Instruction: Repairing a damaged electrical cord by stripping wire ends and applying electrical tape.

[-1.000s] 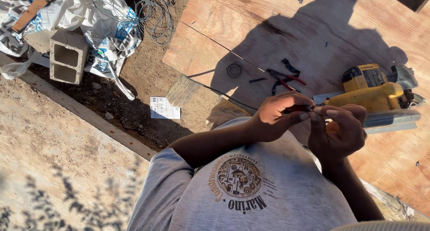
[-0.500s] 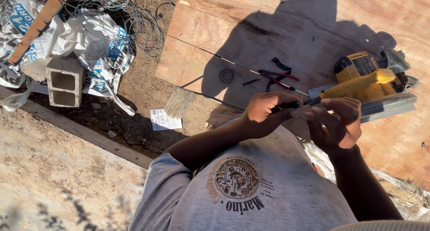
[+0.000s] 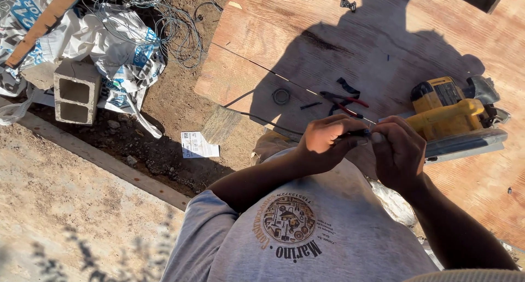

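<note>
Both hands clenched: left hand (image 3: pixel 325 142) and right hand (image 3: pixel 398 150) pinch one thin dark tool (image 3: pixel 355 133); yellow circular saw (image 3: pixel 454 118) at two o'clock.

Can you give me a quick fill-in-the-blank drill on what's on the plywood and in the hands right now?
1. Both hands, left hand and right hand, pinch one thin dark ____ between them.
2. The yellow circular saw rests on the ____ sheet.
3. The red-handled pliers lie to the ____ of the saw in the picture.
4. The grey ____ block sits on the dirt.

Missing words: rod; plywood; left; concrete
</note>
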